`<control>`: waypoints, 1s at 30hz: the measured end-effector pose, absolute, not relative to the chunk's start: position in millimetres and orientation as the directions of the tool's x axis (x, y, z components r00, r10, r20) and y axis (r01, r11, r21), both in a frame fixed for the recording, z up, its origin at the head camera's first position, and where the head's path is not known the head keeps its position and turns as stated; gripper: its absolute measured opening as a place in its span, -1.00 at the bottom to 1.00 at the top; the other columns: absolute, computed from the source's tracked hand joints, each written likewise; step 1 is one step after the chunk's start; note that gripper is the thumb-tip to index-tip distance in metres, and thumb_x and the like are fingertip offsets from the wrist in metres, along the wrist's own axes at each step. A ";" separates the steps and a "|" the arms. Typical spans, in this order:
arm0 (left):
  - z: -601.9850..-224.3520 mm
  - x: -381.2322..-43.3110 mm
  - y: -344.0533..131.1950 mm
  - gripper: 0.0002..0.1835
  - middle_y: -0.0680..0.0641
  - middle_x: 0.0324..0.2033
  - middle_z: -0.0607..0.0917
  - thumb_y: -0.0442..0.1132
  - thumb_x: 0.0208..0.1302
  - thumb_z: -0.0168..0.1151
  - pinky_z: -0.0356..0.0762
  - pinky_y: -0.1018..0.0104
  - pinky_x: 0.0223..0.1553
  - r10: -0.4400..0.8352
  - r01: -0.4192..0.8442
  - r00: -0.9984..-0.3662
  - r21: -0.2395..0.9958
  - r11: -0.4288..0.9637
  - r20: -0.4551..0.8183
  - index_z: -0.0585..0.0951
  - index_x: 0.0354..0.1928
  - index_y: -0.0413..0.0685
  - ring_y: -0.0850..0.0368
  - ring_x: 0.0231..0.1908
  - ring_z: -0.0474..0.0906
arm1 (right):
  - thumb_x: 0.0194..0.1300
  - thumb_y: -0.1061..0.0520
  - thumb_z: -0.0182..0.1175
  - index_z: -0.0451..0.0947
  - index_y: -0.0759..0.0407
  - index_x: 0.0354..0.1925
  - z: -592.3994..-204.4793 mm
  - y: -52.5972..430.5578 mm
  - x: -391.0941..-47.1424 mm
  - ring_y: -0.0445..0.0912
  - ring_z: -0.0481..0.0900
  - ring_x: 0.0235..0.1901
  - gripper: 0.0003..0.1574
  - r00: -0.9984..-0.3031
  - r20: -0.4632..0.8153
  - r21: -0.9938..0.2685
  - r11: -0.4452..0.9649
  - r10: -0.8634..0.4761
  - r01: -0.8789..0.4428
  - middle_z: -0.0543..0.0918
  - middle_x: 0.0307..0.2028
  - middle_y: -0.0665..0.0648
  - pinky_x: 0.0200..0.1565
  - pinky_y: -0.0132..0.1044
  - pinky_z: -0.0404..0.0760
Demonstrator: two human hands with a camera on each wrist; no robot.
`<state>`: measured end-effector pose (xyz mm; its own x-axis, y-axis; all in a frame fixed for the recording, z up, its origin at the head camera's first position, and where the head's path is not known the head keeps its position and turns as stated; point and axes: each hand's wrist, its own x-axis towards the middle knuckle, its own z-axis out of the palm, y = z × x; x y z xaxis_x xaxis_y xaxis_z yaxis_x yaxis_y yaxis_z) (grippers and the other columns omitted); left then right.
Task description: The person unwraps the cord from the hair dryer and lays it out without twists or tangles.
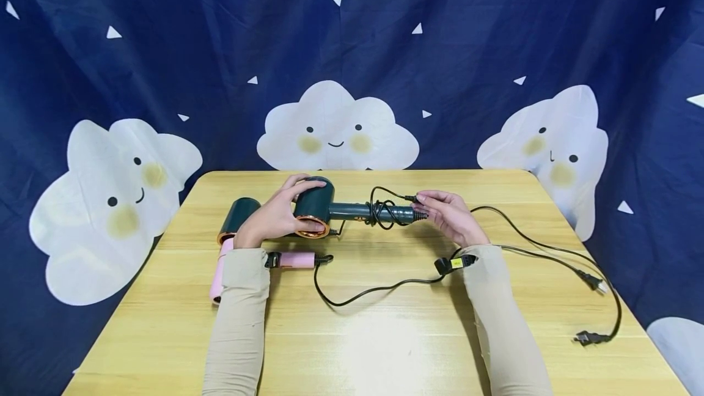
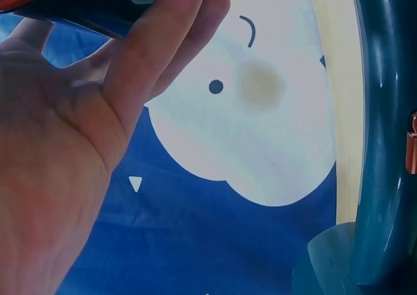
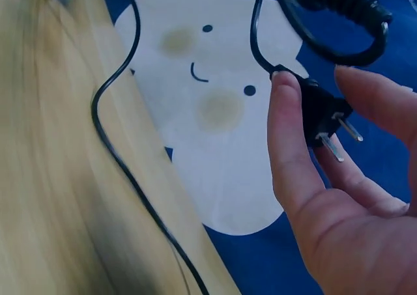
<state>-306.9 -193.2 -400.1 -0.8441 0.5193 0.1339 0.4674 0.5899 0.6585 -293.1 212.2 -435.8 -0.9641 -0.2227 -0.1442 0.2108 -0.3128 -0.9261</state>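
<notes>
A dark green hair dryer (image 1: 346,211) with a copper-coloured rim lies sideways between the hands, its black cord (image 1: 381,217) wound round the handle. My left hand (image 1: 280,212) grips the barrel, fingers over the top and thumb at the rim. In the left wrist view, that hand (image 2: 78,126) reaches up to the barrel (image 2: 85,15). My right hand (image 1: 451,216) is at the handle's end and pinches the black plug (image 3: 313,106) between thumb and fingers. Two bare metal prongs (image 3: 344,139) point away from the cord. Part of the cord loops close above the fingertips.
Another dark green hair dryer (image 1: 239,214) lies at the left, partly hidden by the left hand. Nearer is a pink hair dryer (image 1: 297,260), partly behind the left sleeve. Black cords (image 1: 541,240) run across the wooden table (image 1: 385,347) to two plugs at the right.
</notes>
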 end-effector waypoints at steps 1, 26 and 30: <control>-400.3 -307.0 -193.1 -0.01 -0.03 0.57 0.15 0.19 -0.06 0.67 0.45 -0.32 0.28 0.519 0.462 -0.845 0.662 0.590 0.128 0.37 0.46 0.58 -0.23 0.38 0.35 | 0.46 0.27 0.24 0.66 0.16 -0.05 -434.9 211.5 -292.9 -0.17 0.81 -0.16 -0.86 -0.966 -0.134 -0.924 -0.325 -0.222 0.203 0.83 -0.20 0.04 -0.03 -0.44 0.71; -398.9 -305.3 -187.8 -0.01 -0.04 0.56 0.16 0.21 -0.05 0.66 0.48 -0.28 0.26 0.518 0.449 -0.850 0.652 0.611 0.100 0.36 0.47 0.55 -0.25 0.38 0.35 | 0.44 0.34 0.23 0.57 0.17 0.14 -394.6 196.2 -273.1 -0.15 0.82 -0.22 -0.66 -0.976 0.049 -0.892 -0.450 -0.212 0.053 0.80 -0.19 0.08 -0.03 -0.37 0.73; -398.9 -304.4 -188.0 0.00 -0.06 0.56 0.15 0.20 -0.05 0.66 0.49 -0.28 0.24 0.520 0.453 -0.848 0.651 0.608 0.105 0.36 0.48 0.53 -0.26 0.37 0.37 | 0.44 0.36 0.22 0.56 0.21 0.16 -386.3 191.5 -266.7 -0.14 0.82 -0.22 -0.64 -0.975 0.076 -0.887 -0.462 -0.209 0.030 0.80 -0.16 0.10 -0.05 -0.38 0.74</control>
<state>-304.4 -188.0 -398.9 -0.8479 0.5197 0.1049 0.4534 0.6084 0.6514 -266.7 191.5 -386.3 -0.9749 -0.2093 0.0757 0.0303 -0.4617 -0.8865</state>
